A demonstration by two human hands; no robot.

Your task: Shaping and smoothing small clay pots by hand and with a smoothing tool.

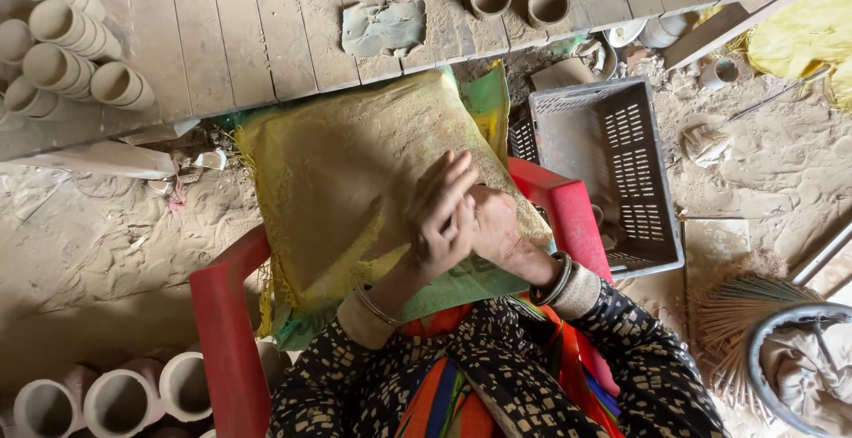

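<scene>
We see our left hand (441, 216) and right hand (493, 225) pressed together over our lap. The left hand's fingers lie fairly straight, folded over the right one. The right hand is curled under it, and we cannot tell if it holds anything. Both rest on a dusty yellow-green sack (355, 181) spread over a red plastic chair (222, 331). By our left knee stand pale clay cups (124, 398) on the sandy floor. On our right sits a grey plastic crate (612, 172), with a broom (737, 323) nearer us. Farther off, a wooden plank platform (240, 39) carries more clay cups (62, 43), stacked on their sides.
</scene>
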